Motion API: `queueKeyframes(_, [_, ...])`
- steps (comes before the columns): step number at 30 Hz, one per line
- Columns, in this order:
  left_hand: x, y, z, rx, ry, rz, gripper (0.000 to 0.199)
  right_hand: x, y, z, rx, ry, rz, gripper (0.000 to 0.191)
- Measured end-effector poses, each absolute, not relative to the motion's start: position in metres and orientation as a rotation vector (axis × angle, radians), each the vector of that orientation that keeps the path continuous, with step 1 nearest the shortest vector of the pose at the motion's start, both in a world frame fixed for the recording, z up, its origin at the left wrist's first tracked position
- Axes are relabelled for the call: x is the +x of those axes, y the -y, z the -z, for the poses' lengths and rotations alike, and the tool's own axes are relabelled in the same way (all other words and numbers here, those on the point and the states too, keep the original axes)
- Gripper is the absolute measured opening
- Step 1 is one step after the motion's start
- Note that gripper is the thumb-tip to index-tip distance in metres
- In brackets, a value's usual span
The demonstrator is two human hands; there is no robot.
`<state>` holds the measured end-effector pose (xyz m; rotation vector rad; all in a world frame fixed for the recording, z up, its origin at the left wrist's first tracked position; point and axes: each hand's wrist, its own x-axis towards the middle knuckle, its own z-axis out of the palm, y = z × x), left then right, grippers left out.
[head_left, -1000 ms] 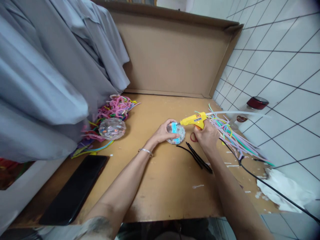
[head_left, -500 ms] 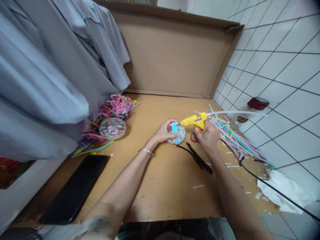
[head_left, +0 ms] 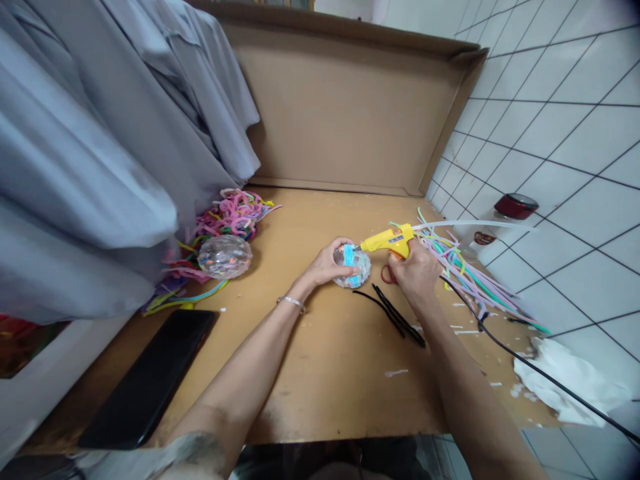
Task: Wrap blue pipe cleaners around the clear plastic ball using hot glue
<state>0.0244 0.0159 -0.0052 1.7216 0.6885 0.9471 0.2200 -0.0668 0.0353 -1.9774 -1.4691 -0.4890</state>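
Note:
My left hand (head_left: 330, 263) is closed around a round clear ball (head_left: 363, 272) with a bright blue strip (head_left: 349, 255) across it. In my right hand (head_left: 419, 270) is a yellow hot glue gun (head_left: 387, 241), gripped by its handle, with a long clear glue stick (head_left: 475, 225) sticking out of its back. The nozzle is at the ball's upper side, by the blue strip; whether it touches cannot be made out. Below the gun lie red-handled scissors (head_left: 386, 274), partly hidden by my right hand. Several black pipe cleaners (head_left: 397, 317) rest nearby.
A second clear ball (head_left: 225, 257) sits by a tangle of pink and mixed pipe cleaners (head_left: 240, 212). Pastel pipe cleaners (head_left: 475, 283), a red-lidded jar (head_left: 515, 208) and white tissue (head_left: 565, 383) stand right. A black phone (head_left: 150, 380) lies left; the black cord (head_left: 530, 363) crosses the right side.

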Motion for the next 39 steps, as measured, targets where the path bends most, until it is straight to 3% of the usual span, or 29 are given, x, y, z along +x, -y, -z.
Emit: queueKeyframes(39, [0.0249, -0.0159, 0.0054, 1.705, -0.682, -0.949, 0.066, 0.22, 0.0658, -0.0349, -2.026, 1.434, 0.446, 0.028])
